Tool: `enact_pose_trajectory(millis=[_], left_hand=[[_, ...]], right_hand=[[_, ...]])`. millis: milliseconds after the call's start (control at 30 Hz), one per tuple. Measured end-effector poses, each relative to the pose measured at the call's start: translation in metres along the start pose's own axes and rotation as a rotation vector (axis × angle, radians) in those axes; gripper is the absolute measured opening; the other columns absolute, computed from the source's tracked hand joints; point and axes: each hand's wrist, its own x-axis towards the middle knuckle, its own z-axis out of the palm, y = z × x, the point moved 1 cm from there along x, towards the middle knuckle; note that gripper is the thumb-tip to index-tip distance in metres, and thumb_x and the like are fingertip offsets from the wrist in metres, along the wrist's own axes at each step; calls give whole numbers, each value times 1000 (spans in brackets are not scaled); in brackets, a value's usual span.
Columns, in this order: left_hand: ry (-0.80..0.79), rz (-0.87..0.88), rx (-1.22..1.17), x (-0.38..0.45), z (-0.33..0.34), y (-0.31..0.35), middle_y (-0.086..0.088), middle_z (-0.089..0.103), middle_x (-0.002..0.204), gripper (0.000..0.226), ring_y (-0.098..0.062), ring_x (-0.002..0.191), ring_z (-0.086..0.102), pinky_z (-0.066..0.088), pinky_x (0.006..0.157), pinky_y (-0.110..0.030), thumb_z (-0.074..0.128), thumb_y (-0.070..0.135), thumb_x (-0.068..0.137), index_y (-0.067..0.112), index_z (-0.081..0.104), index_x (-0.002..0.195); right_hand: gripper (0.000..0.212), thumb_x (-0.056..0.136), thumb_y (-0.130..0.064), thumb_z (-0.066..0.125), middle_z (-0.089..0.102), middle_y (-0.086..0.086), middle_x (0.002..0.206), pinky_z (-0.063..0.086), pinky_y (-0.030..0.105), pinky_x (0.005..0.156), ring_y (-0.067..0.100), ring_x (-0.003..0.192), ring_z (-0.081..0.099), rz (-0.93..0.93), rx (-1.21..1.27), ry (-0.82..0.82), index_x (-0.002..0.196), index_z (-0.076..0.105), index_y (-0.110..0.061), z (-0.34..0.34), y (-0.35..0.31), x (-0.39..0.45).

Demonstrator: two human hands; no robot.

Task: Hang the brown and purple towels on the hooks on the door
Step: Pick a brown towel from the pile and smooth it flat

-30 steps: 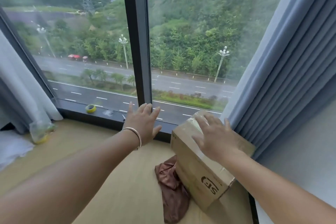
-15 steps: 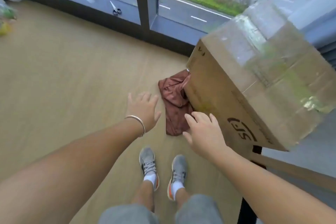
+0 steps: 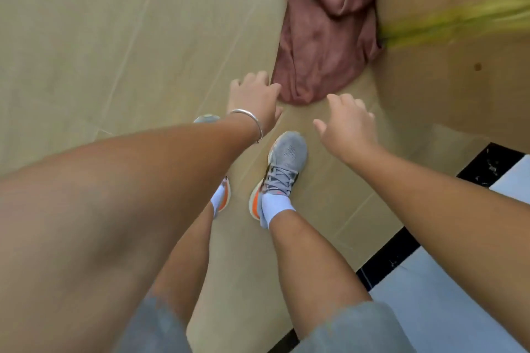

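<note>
A crumpled brown towel lies on the wooden floor, pressed against the side of a cardboard box. My left hand, with a silver bangle on its wrist, hovers just left of the towel's near end, fingers loosely spread and holding nothing. My right hand hangs a little below and right of that end, fingers relaxed and empty. No purple towel, hooks or door are in view.
My two feet in grey and orange shoes stand on the floor just short of the towel. A black strip and a white surface border the floor at lower right.
The view has tilted from the window down to the floor. Both hands have dropped from window height to just beside the brown towel, which looks larger and closer.
</note>
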Motion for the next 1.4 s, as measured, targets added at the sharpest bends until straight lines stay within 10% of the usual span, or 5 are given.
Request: enact_pose_trajectory(millis=[433, 633, 900, 1400], left_hand=[[-67, 178, 152, 127, 94, 15, -7, 65, 103, 16, -29, 97, 61, 32, 66, -32, 52, 13, 90, 17, 65, 98], [-76, 121, 109, 96, 82, -16, -7, 65, 100, 10, -30, 92, 64, 36, 62, -32, 55, 13, 91, 14, 61, 99], [-38, 117, 85, 102, 88, -36, -5, 61, 104, 18, -29, 97, 60, 32, 66, -32, 59, 19, 89, 15, 58, 106], [170, -131, -42, -68, -137, -140, -5, 59, 103, 17, -29, 99, 57, 41, 73, -35, 51, 29, 93, 17, 59, 103]], right_hand=[[27, 87, -34, 61, 66, 9, 111, 48, 34, 84, 30, 106, 60, 379, 219, -3, 106, 69, -16, 94, 18, 144], [59, 80, -58, 64, 59, 13, 121, 49, 36, 90, 32, 113, 56, 460, 374, -141, 113, 64, -9, 90, -12, 128], [14, 86, -21, 62, 69, 8, 106, 51, 30, 85, 29, 100, 63, 516, 396, -51, 96, 71, -16, 90, -27, 148], [12, 77, -25, 55, 68, -1, 84, 43, 27, 69, 22, 84, 61, 102, 554, 26, 78, 64, -18, -140, -167, 22]])
